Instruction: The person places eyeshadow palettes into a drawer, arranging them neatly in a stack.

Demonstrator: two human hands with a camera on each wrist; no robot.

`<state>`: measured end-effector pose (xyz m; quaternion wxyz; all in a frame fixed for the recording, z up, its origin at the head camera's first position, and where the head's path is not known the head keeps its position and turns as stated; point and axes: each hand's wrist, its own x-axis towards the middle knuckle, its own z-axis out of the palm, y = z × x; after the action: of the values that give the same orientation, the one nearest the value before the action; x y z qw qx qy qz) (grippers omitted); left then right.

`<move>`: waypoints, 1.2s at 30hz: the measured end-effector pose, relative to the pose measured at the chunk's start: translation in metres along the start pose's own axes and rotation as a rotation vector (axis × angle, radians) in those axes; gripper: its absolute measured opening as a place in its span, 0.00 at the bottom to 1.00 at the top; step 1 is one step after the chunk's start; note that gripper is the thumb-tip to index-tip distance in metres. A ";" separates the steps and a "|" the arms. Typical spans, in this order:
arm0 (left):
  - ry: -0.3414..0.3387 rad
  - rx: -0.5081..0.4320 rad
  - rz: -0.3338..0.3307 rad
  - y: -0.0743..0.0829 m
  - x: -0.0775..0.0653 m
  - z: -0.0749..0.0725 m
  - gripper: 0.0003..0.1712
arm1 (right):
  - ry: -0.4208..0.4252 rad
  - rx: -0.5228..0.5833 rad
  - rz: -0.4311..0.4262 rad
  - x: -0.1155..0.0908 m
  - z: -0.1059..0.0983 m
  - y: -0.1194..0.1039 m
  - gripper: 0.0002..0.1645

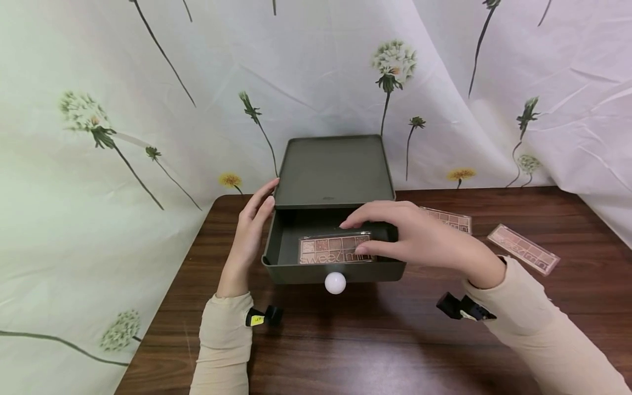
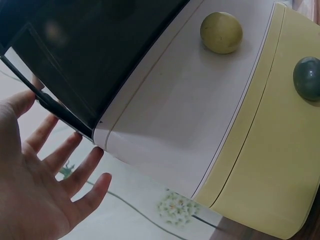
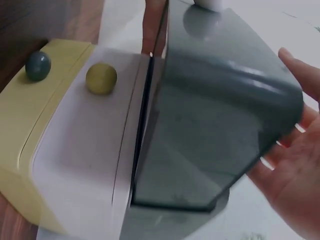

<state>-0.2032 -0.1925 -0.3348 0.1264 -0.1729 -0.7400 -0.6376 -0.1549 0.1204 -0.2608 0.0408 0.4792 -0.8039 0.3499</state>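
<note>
A small three-tier chest shows a dark green top (image 1: 336, 167), and its green top drawer (image 1: 338, 272) with a white knob (image 1: 335, 283) is pulled out. Inside that drawer lies an eyeshadow palette (image 1: 328, 249) with a clear lid lettered "sweet mint". My right hand (image 1: 419, 236) arches over the drawer's right part; the thumb overlaps the palette's right end and the index fingertip sits past its far edge. Along the chest's left side rests my left hand (image 1: 250, 236), fingers extended, also visible in the left wrist view with fingers spread near the chest's edge.
Two more palettes, one partly behind my right hand (image 1: 456, 220) and another (image 1: 523, 249), lie on the brown wooden table (image 1: 395, 334) to the right. Below the green drawer are a white drawer (image 2: 165, 100) and a yellow drawer (image 2: 265, 140). A flower-printed cloth (image 1: 316, 82) hangs behind.
</note>
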 end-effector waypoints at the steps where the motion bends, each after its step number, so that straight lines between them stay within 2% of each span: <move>1: 0.001 0.002 -0.001 0.000 0.000 0.000 0.25 | 0.023 0.007 -0.019 -0.004 -0.002 0.001 0.23; 5: -0.001 0.003 -0.002 0.001 0.000 -0.001 0.25 | 0.129 0.008 -0.069 -0.021 -0.011 0.006 0.26; 14: 0.002 -0.009 0.011 0.001 -0.002 0.001 0.25 | 0.298 -0.031 -0.079 -0.069 -0.027 0.036 0.31; 16: 0.001 -0.015 0.016 0.001 -0.002 0.001 0.25 | 0.329 -0.047 -0.052 -0.082 -0.030 0.045 0.31; 23: 0.002 -0.010 0.014 0.001 0.000 0.000 0.25 | 0.397 -0.142 0.205 -0.127 -0.036 0.078 0.29; 29: -0.001 -0.014 0.003 0.001 0.000 0.000 0.26 | 0.451 -0.079 0.440 -0.166 -0.039 0.102 0.22; 33: -0.003 -0.020 0.002 0.001 0.000 0.000 0.26 | 0.447 -0.065 0.553 -0.188 -0.041 0.116 0.18; 36: -0.004 -0.027 0.004 0.001 0.000 0.000 0.26 | 0.428 -0.106 0.626 -0.202 -0.043 0.126 0.17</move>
<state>-0.2027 -0.1922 -0.3344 0.1240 -0.1774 -0.7311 -0.6470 -0.1586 0.3338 -0.3756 0.1236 0.1241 -0.9017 0.3953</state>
